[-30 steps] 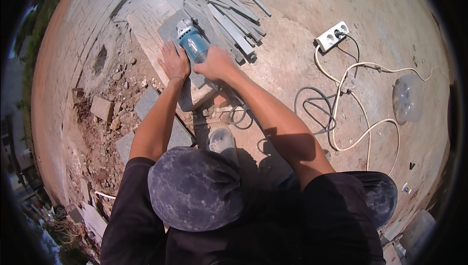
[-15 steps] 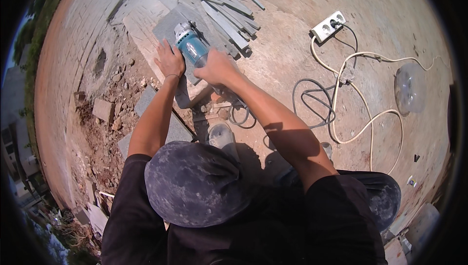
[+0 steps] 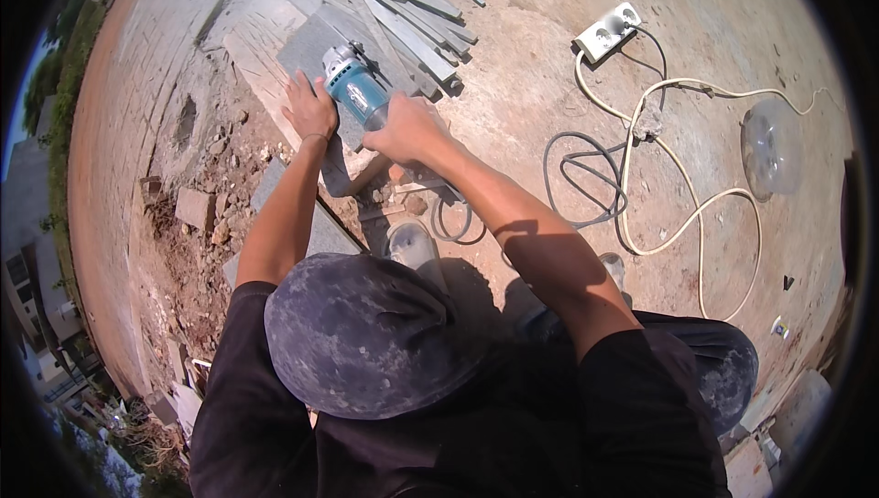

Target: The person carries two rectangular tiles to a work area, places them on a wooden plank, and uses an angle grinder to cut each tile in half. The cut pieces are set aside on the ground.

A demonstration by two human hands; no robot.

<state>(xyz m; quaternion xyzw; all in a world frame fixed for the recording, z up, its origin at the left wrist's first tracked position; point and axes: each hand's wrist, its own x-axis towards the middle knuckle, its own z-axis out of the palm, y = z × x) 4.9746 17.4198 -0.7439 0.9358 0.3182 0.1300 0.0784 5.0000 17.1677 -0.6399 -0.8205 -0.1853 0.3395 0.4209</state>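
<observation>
My right hand (image 3: 408, 132) is wrapped round the rear of a teal angle grinder (image 3: 359, 95), whose silver head (image 3: 341, 60) points away from me. The grinder is over a grey stone slab (image 3: 311, 40), and its disc shows only as a thin edge at the right side of the head. Just left of the tool, my left hand (image 3: 309, 109) lies on the slab's left edge with its fingers spread, holding nothing. Whether the disc touches the stone I cannot tell.
Several narrow grey stone strips (image 3: 417, 27) lie beyond the slab at right. A white power strip (image 3: 608, 33) and looped cables (image 3: 632, 178) spread over the ground at right. Rubble (image 3: 215, 205) lies at left, and another grey slab (image 3: 331, 234) is near my knee.
The whole view has shifted a little. Against the slab, the grinder has come slightly toward me. My left hand stays spread at about the same place on the slab.
</observation>
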